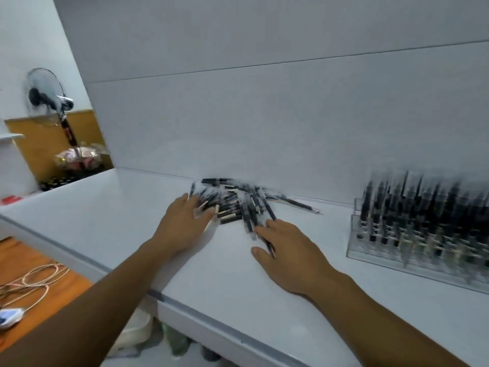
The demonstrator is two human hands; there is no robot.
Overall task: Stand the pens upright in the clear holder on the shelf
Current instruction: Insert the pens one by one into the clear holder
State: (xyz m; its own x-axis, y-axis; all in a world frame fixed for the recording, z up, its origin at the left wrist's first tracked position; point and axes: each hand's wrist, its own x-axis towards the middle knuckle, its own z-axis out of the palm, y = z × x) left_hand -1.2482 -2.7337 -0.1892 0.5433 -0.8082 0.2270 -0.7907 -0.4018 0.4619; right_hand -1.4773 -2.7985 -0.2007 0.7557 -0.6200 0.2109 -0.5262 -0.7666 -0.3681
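A loose pile of black pens (238, 202) lies flat on the white shelf (132, 213) against the back wall. My left hand (185, 221) rests flat at the pile's left edge, its fingers straight and touching the pens. At the pile's near right side my right hand (285, 250) lies palm down with spread fingers, and a pen shows beneath its fingers. The clear holder (412, 239) stands at the right of the shelf, filled with several upright black pens. The picture is blurred by motion.
One pen (301, 205) lies apart between the pile and the holder. A standing fan (47, 99) and a wrapped basket (79, 160) are beyond the shelf's left end. Cables (34, 279) lie on an orange surface lower left.
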